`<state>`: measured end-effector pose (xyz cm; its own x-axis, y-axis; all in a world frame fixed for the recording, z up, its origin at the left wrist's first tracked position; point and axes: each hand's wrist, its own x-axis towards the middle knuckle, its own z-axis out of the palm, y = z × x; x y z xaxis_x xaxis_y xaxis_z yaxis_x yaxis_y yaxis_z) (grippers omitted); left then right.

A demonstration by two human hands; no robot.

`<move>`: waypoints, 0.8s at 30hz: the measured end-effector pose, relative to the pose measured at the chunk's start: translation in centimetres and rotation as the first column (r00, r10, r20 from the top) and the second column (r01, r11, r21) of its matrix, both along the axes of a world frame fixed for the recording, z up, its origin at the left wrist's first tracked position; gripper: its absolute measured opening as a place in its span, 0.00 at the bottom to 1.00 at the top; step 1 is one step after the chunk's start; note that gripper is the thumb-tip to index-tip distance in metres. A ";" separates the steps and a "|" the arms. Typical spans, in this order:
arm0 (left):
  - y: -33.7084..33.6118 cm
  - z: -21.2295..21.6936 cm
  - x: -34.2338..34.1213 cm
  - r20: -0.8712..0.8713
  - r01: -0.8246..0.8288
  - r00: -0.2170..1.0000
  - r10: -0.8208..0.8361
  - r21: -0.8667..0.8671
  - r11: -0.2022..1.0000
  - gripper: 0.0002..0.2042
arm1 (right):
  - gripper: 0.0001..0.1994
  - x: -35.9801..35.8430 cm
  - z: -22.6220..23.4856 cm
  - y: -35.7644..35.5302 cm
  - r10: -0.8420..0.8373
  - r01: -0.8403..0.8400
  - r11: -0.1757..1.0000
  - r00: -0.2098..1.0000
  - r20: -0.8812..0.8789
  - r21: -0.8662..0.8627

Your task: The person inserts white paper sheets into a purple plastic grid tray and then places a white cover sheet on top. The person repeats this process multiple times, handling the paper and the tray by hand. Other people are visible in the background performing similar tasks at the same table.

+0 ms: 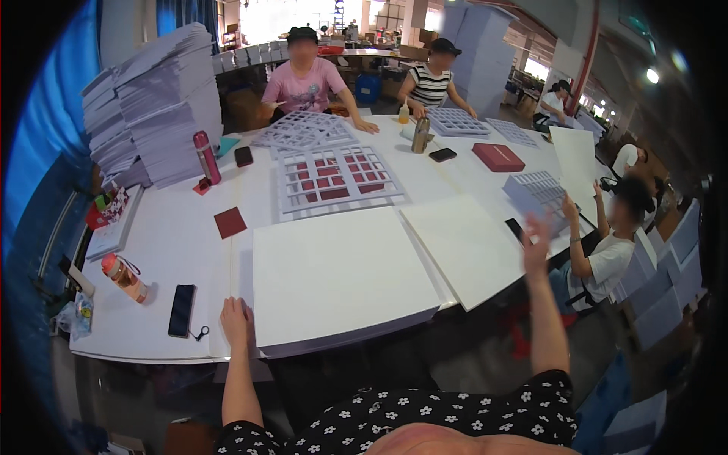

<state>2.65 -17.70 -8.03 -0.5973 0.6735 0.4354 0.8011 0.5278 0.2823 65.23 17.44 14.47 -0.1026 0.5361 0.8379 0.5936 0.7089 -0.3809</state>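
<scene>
A white rectangular slab, apparently a stack of large boards [345, 277], lies at the table's near edge in front of me. My left hand [236, 322] rests on the tabletop close beside its left edge, fingers curled in, with nothing visible in them. Raised off the table to the right, my right hand [535, 243] is somewhat blurred, its fingers apart and holding nothing. Under and beyond it, a flat white sheet [462, 246] lies next to the stack. Behind the stack sits a white grid frame [341, 199] with dark red pieces showing through its openings.
A black phone [181, 311] and a bottle [125, 279] lie left; a red square [230, 222] is farther in. Tall sheet piles [167, 106] stand far left. Co-workers sit across [312, 83] and at right [610, 254], near grid frames [537, 191] and a red box [498, 157].
</scene>
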 end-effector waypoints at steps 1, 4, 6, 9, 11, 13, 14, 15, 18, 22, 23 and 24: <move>-0.1 -0.1 -0.1 -0.002 -0.003 1.000 0.003 0.005 1.000 0.19 | 0.28 2.3 3.6 0.5 0.013 -0.012 1.000 0.988 -0.151 0.011; 1.0 -0.3 0.0 0.010 0.001 1.000 -0.001 0.003 1.000 0.19 | 0.36 11.9 14.9 0.5 -0.176 0.235 0.936 0.958 -0.228 0.262; 0.3 0.2 0.6 0.008 -0.015 1.000 0.015 -0.026 1.000 0.19 | 0.34 13.5 20.7 -1.5 -0.169 0.321 0.921 0.839 -0.517 0.219; 0.5 0.6 0.8 0.016 -0.012 1.000 0.012 -0.007 1.000 0.19 | 0.31 14.7 24.1 -3.0 -0.270 0.419 0.842 0.872 -0.409 0.338; -0.2 0.7 0.4 0.012 -0.032 0.999 0.033 -0.001 0.999 0.18 | 0.26 11.6 22.2 -1.9 -0.228 0.336 0.905 0.901 -0.370 0.261; 0.2 0.5 0.6 0.012 -0.026 1.000 0.026 0.005 1.000 0.19 | 0.17 10.6 18.7 1.0 -0.117 0.195 0.932 0.960 -0.254 0.306; 0.7 0.6 1.0 0.036 -0.025 0.999 0.024 0.028 0.999 0.19 | 0.13 10.0 16.6 2.7 -0.064 0.128 0.931 0.979 -0.194 0.341; 1.3 0.9 1.6 0.062 -0.017 0.998 0.014 0.050 0.999 0.19 | 0.13 9.8 14.0 4.3 0.001 0.037 0.984 0.978 -0.207 0.176; 0.7 1.2 0.5 0.072 -0.067 0.996 0.060 0.095 0.993 0.19 | 0.10 -0.7 7.0 5.6 -0.039 0.030 0.991 0.997 -0.072 -0.127; 0.5 0.8 0.2 0.068 -0.042 0.997 0.037 0.073 0.996 0.20 | 0.08 -11.8 2.3 6.0 0.122 -0.101 0.987 0.977 0.172 -0.129; 0.6 0.8 0.3 0.062 -0.046 0.997 0.043 0.053 0.998 0.20 | 0.08 -14.1 1.4 6.6 0.129 -0.114 0.991 0.954 0.270 -0.071; 0.4 0.9 0.3 0.056 -0.059 0.997 0.057 0.036 0.998 0.20 | 0.08 -17.0 1.0 6.7 0.180 -0.165 0.984 0.927 0.328 -0.073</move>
